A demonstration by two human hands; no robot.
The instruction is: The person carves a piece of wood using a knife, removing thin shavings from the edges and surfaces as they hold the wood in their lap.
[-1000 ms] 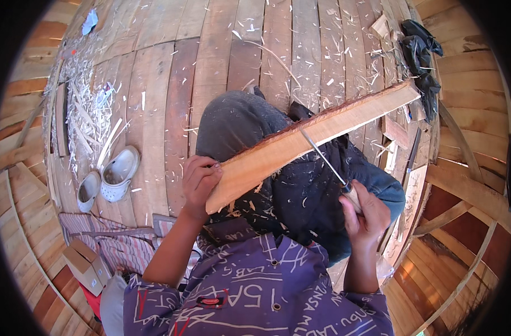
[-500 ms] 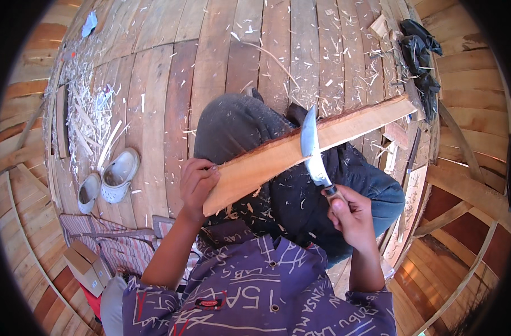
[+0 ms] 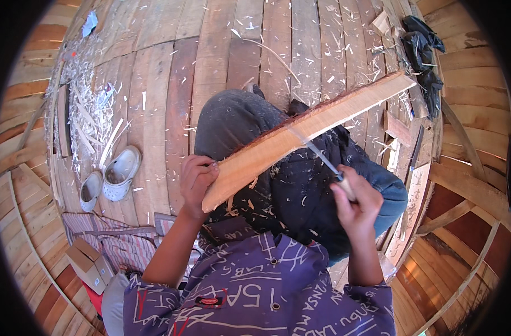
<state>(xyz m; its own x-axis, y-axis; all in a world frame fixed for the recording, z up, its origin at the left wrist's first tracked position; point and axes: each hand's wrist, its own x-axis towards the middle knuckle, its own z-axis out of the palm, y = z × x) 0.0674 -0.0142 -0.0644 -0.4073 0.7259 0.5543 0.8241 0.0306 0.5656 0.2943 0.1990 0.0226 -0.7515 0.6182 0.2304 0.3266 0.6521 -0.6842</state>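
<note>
A long plank with dark bark along its far edge slants across my lap, its right end raised toward the far right. My left hand is closed around its near left end. In my right hand is the pale handle of a large knife. The blade is turned nearly edge-on and slightly blurred; its tip lies over the middle of the plank. Whether the edge touches the wood I cannot tell. Wood shavings lie on my dark trousers below the plank.
Shavings litter the plank floor, heaped at the left. A pair of pale clogs stands left of me, near a striped cloth and a cardboard box. Black plastic and wood offcuts lie at the right.
The plank's far end has tipped away from me and a little left. My right hand has moved slightly right, and the knife has turned from broadside to nearly edge-on.
</note>
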